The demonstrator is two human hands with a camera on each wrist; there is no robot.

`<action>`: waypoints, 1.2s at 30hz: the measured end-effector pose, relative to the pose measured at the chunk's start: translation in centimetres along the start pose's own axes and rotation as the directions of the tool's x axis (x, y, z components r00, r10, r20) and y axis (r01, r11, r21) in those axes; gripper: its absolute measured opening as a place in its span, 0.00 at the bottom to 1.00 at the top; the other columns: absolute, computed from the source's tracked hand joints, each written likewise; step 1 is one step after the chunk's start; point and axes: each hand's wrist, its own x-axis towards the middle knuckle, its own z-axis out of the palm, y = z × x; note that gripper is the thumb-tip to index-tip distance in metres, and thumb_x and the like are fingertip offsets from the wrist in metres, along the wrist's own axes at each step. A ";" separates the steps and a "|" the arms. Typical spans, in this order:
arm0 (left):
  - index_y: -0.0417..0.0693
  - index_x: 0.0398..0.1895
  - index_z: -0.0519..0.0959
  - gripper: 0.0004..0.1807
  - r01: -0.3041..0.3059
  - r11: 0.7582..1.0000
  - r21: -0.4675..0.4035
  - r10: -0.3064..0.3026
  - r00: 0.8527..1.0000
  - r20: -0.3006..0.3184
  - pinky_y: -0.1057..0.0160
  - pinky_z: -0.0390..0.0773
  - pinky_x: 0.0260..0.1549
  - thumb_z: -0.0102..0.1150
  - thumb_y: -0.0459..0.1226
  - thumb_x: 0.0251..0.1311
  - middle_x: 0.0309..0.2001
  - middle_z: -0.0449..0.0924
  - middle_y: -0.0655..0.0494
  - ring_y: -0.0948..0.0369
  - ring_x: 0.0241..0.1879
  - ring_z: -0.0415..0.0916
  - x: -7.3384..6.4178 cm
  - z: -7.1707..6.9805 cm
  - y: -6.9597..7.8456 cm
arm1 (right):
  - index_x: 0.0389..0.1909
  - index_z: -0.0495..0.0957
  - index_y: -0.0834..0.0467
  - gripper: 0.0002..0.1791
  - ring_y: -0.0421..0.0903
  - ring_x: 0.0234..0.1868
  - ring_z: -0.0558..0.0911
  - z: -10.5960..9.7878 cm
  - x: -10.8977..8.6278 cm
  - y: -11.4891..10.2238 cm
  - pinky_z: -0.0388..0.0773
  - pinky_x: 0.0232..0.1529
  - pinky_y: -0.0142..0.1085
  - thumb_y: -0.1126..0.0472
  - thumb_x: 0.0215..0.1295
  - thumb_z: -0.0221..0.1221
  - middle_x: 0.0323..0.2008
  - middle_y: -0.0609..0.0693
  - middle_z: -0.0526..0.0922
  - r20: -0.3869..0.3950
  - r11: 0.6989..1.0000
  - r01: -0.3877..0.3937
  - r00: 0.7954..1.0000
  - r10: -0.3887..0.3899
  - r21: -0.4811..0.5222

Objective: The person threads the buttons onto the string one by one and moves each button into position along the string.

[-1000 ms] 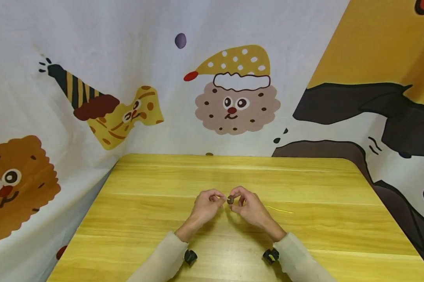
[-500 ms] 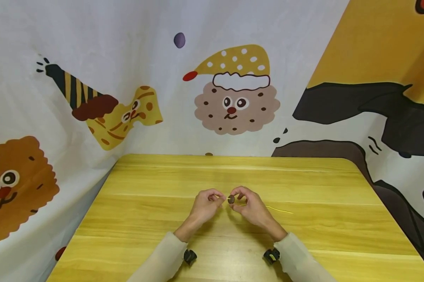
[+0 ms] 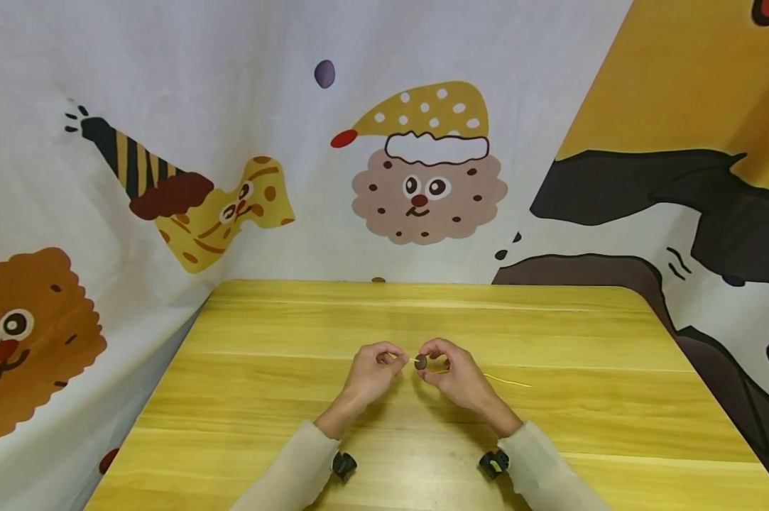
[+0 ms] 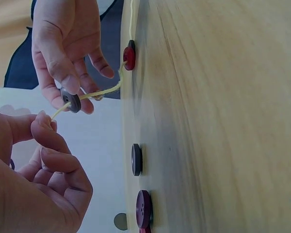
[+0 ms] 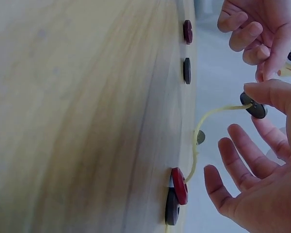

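My right hand pinches a dark brown button between thumb and fingertips, its other fingers spread loosely. A thin yellow cord passes through this button. On the near side, my left hand pinches the short length of cord that comes out, thumb against index finger, with the remaining fingers curled. Behind the held button the cord sags to the tabletop, where a red button sits on it. A dark button leans against the red one; whether the cord runs through it I cannot tell.
The wrist views show a loose dark button and a maroon button lying on the wooden table. In the head view the cord's tail extends right of my right hand. A printed cloth hangs behind the table.
The right hand and the button have shifted very slightly right, away from the left fingers. The button's flat face shows more, and slightly more cord spans the gap.
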 end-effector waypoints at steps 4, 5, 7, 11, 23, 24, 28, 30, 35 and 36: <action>0.43 0.39 0.85 0.08 -0.007 1.000 0.006 0.007 1.000 0.001 0.68 0.69 0.19 0.61 0.38 0.66 0.32 0.81 0.35 0.39 0.31 0.78 0.0 -0.1 0.0 | 0.43 0.79 0.49 0.15 0.54 0.49 0.79 0.0 0.0 0.1 0.75 0.46 0.53 0.65 0.58 0.70 0.41 0.41 0.83 -0.002 1.000 0.001 1.000 -0.001 -0.001; 0.42 0.40 0.85 0.09 -0.008 1.000 0.006 0.008 1.000 0.001 0.67 0.69 0.19 0.61 0.38 0.66 0.32 0.81 0.35 0.39 0.30 0.78 0.0 -0.1 0.0 | 0.43 0.79 0.49 0.15 0.54 0.49 0.80 0.0 0.0 0.1 0.75 0.46 0.53 0.65 0.58 0.70 0.41 0.41 0.83 -0.002 1.000 0.000 1.000 0.000 -0.001; 0.41 0.40 0.84 0.10 -0.007 1.000 0.001 0.007 1.000 0.005 0.67 0.70 0.20 0.61 0.39 0.67 0.33 0.81 0.35 0.39 0.31 0.78 0.0 -0.1 0.0 | 0.43 0.79 0.48 0.15 0.54 0.49 0.80 -0.1 0.0 0.1 0.75 0.47 0.53 0.64 0.58 0.70 0.42 0.41 0.83 -0.003 1.000 0.004 1.000 -0.004 -0.005; 0.40 0.41 0.84 0.11 -0.003 1.000 -0.009 0.003 1.000 0.011 0.67 0.70 0.20 0.61 0.39 0.67 0.33 0.81 0.34 0.38 0.31 0.78 -0.1 -0.2 0.1 | 0.43 0.79 0.48 0.15 0.54 0.50 0.80 -0.1 0.0 0.2 0.75 0.48 0.54 0.64 0.58 0.70 0.42 0.41 0.83 -0.005 1.000 0.005 1.000 -0.005 -0.010; 0.39 0.40 0.84 0.11 -0.009 1.000 -0.002 0.009 1.000 0.017 0.67 0.70 0.20 0.61 0.39 0.67 0.33 0.81 0.34 0.36 0.32 0.78 0.0 -0.4 0.1 | 0.44 0.79 0.48 0.16 0.53 0.55 0.79 -0.3 0.0 0.6 0.74 0.54 0.60 0.65 0.58 0.70 0.46 0.44 0.82 0.017 1.000 -0.007 1.000 0.006 0.002; 0.40 0.40 0.84 0.11 -0.010 1.000 -0.004 0.010 1.000 0.016 0.67 0.70 0.20 0.61 0.39 0.67 0.33 0.82 0.34 0.36 0.32 0.78 0.0 -0.4 0.1 | 0.44 0.80 0.49 0.16 0.53 0.56 0.79 -0.3 0.0 0.6 0.73 0.55 0.60 0.66 0.58 0.70 0.46 0.44 0.82 0.018 1.000 -0.007 1.000 0.007 0.002; 0.41 0.40 0.84 0.10 -0.013 1.000 -0.012 0.013 1.000 0.016 0.67 0.71 0.20 0.61 0.39 0.66 0.33 0.82 0.34 0.35 0.33 0.78 0.0 -0.4 0.1 | 0.44 0.80 0.48 0.17 0.53 0.58 0.77 -0.4 0.0 0.8 0.73 0.56 0.60 0.67 0.57 0.70 0.48 0.46 0.81 0.024 1.000 -0.012 1.000 0.012 0.008; 0.40 0.40 0.84 0.10 -0.013 1.000 -0.013 0.013 1.000 0.017 0.68 0.70 0.20 0.61 0.39 0.67 0.33 0.82 0.33 0.35 0.33 0.78 0.0 -0.4 0.1 | 0.43 0.80 0.48 0.17 0.53 0.58 0.77 -0.5 0.0 0.9 0.73 0.57 0.59 0.68 0.56 0.70 0.48 0.46 0.81 0.029 1.000 -0.013 0.999 0.013 0.004; 0.40 0.40 0.84 0.09 -0.015 1.000 -0.012 0.015 1.000 0.016 0.69 0.70 0.19 0.61 0.38 0.67 0.32 0.82 0.35 0.35 0.33 0.78 0.0 -0.4 0.1 | 0.41 0.80 0.49 0.17 0.53 0.58 0.77 -0.6 0.0 1.1 0.79 0.48 0.50 0.69 0.56 0.71 0.50 0.50 0.80 0.049 1.000 -0.009 0.999 0.010 -0.008; 0.40 0.40 0.84 0.09 -0.014 1.000 -0.011 0.014 1.000 0.015 0.69 0.70 0.19 0.61 0.38 0.67 0.32 0.82 0.36 0.35 0.33 0.78 -0.1 -0.5 0.1 | 0.41 0.80 0.49 0.16 0.54 0.58 0.76 -0.6 0.0 1.1 0.80 0.46 0.48 0.69 0.56 0.71 0.51 0.52 0.80 0.053 1.000 -0.010 0.999 0.010 -0.008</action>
